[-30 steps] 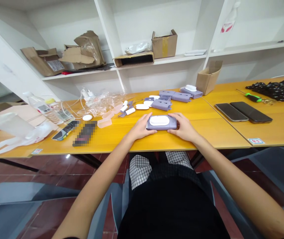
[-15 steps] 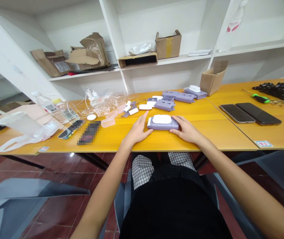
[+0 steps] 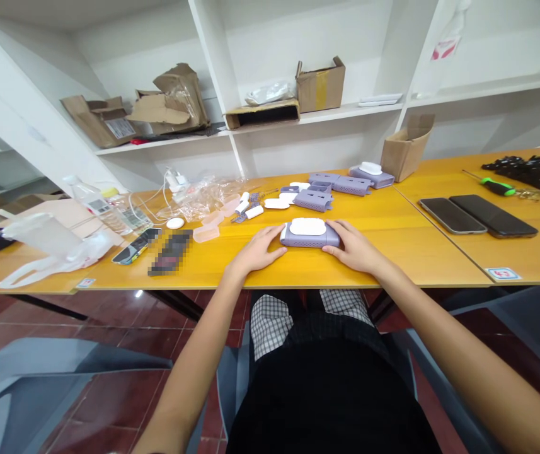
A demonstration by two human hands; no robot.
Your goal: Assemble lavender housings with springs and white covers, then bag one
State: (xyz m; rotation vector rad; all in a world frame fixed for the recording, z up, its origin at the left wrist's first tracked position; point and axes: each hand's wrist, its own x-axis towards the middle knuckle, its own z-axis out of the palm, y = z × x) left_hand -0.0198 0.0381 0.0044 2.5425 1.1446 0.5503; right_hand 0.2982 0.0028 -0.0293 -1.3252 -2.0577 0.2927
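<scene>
A purple-grey perforated plastic case [image 3: 311, 240] with a raised white oval piece [image 3: 308, 226] on top lies flat on the yellow table. My right hand [image 3: 355, 247] wraps its right end, thumb at the front and fingers along the back corner. At the left end, my left hand [image 3: 258, 251] rests low with thumb and fingers apart; its fingertips are close to the case, and whether they touch it I cannot tell. Behind lie more purple case shells [image 3: 314, 200], white oval pieces [image 3: 276, 203] and small white cylinders [image 3: 253, 212].
Pink translucent trays [image 3: 206, 234], clear plastic wrap [image 3: 203, 195] and a phone [image 3: 136, 245] lie to the left. Two dark phones [image 3: 491, 215] and a green-handled screwdriver [image 3: 497, 186] are on the right. An open carton [image 3: 404, 154] stands at the back by the white shelf [image 3: 317, 118].
My left hand has shifted slightly left, and its raised fingers have come down lower. The case and my right hand look unmoved.
</scene>
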